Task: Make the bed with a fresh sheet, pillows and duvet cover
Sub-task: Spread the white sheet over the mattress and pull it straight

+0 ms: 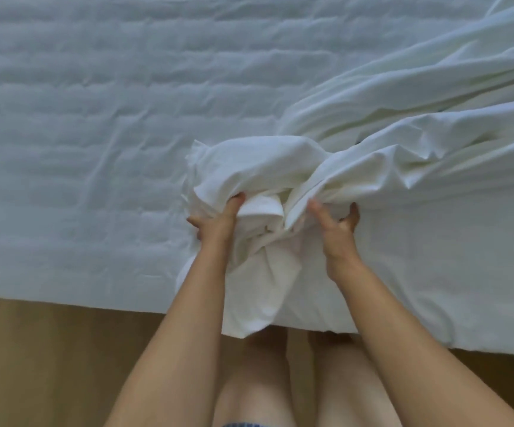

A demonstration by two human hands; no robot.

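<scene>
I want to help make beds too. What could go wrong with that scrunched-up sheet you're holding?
1. The sheet is bunched in a wad gripped by the left hand and right hand; pulling now might spread it out twisted.
2. One flap hangs over the mattress edge near the bare feet, so it could get stepped on.
3. Most of the fabric lies to the right, so it may go on lopsided.

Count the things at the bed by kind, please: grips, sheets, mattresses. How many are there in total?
Bare-hand grips: 2, left grip and right grip
White crumpled fabric sheet, seemingly one piece: 1
Pale quilted mattress: 1
Total: 4
</scene>
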